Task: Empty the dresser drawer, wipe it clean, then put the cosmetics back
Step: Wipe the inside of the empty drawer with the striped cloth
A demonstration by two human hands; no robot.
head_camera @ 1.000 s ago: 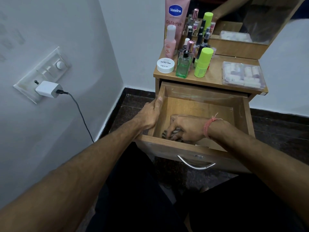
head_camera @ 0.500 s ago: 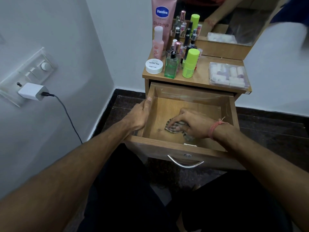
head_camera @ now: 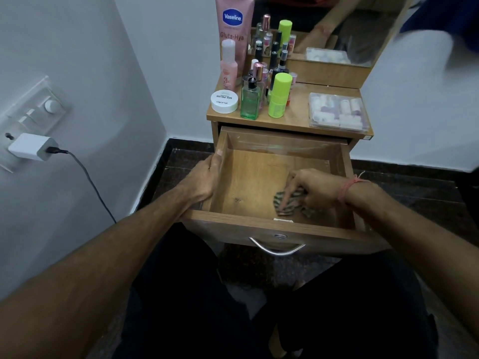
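Note:
The wooden dresser drawer [head_camera: 233,221] is pulled out, and its floor holds only a striped cloth [head_camera: 277,203]. My right hand [head_camera: 311,187] presses the cloth against the floor at the front right, fingers stretched over it. My left hand [head_camera: 202,180] grips the drawer's left wall, thumb on the top edge. The cosmetics stand on the dresser top [head_camera: 295,121]: a pink Vaseline tube [head_camera: 233,22], a white jar [head_camera: 224,101], a green glass bottle [head_camera: 250,102], a lime bottle [head_camera: 278,97], several small bottles behind them, and a clear case [head_camera: 337,112] at the right.
A mirror [head_camera: 350,29] stands at the back of the dresser. On the left wall a white charger [head_camera: 31,146] is plugged in, and its black cable [head_camera: 90,182] hangs toward the floor. A metal handle [head_camera: 276,250] sticks out of the drawer front above my knees.
My right hand has slid the cloth from the drawer's front left toward the front right. My left hand has kept its hold on the left wall.

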